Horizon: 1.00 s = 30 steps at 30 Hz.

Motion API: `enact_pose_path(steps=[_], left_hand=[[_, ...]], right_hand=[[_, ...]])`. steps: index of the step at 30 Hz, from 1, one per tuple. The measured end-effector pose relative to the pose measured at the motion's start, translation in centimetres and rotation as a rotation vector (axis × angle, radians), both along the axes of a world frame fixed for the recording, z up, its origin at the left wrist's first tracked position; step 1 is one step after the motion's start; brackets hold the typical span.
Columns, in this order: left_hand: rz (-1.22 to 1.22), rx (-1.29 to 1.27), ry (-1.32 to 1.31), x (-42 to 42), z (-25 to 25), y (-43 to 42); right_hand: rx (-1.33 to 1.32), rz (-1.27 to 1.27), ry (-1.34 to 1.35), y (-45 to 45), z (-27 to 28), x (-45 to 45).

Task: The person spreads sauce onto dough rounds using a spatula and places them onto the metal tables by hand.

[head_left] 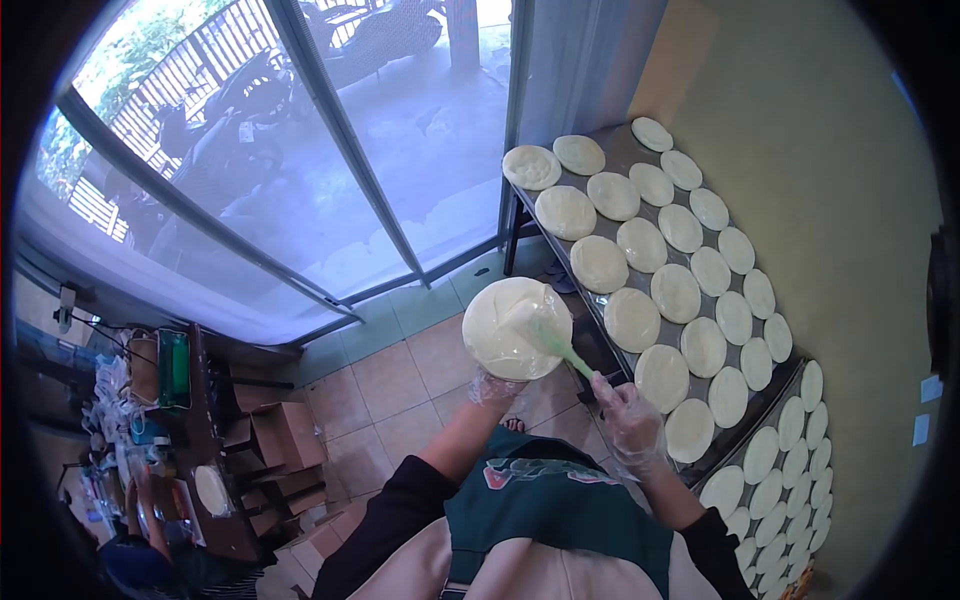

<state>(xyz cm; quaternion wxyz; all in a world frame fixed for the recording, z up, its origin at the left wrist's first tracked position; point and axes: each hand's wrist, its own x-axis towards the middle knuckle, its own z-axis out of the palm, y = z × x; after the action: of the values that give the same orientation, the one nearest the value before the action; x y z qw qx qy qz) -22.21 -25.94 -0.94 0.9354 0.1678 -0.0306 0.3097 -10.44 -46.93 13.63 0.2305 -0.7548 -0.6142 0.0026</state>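
Observation:
My left hand (pixel 495 391), in a clear plastic glove, holds up a round cream-coated disc (pixel 497 330) from below. The disc hides most of that hand's fingers. Swirled ridges mark its pale, glossy top. A spatula (pixel 566 346) with a light green handle is gripped in my gloved right hand (pixel 632 424), and its pale head rests on the disc's right half. Right of my hands, rows of similar pale round discs (pixel 631 320) lie on a dark table (pixel 640 178).
More discs (pixel 765 492) lie on a second surface at lower right. Glass doors (pixel 420 150) stand ahead. At left, a person (pixel 150 560) works at a cluttered dark table (pixel 215 440) with one pale disc (pixel 212 490). Cardboard boxes (pixel 290 435) sit beside it on the tiled floor (pixel 385 380).

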Motion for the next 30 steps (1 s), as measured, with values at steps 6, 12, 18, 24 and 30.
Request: enact_pose_path(steps=[6,12,18,24,30], left_hand=[[0.078,0.011,-0.019,-0.5,-1.0,1.2],[0.052,0.016,0.044,-0.6,-1.2,2.6],[0.007,-0.224,-0.006,0.7,-1.5,4.4],[0.081,-0.004,0.158,1.5,-2.1,7.4],[0.135,0.239,0.313,4.6,-1.7,12.5]], right_hand=[[0.061,-0.162,-0.052,2.5,-2.0,-0.1],[0.212,-0.270,0.204,5.6,-2.2,0.7],[0.144,-0.305,0.235,7.1,-1.0,4.0],[0.066,-0.153,0.018,10.6,-0.6,5.7],[0.151,-0.210,0.002,14.7,-2.8,13.3]])
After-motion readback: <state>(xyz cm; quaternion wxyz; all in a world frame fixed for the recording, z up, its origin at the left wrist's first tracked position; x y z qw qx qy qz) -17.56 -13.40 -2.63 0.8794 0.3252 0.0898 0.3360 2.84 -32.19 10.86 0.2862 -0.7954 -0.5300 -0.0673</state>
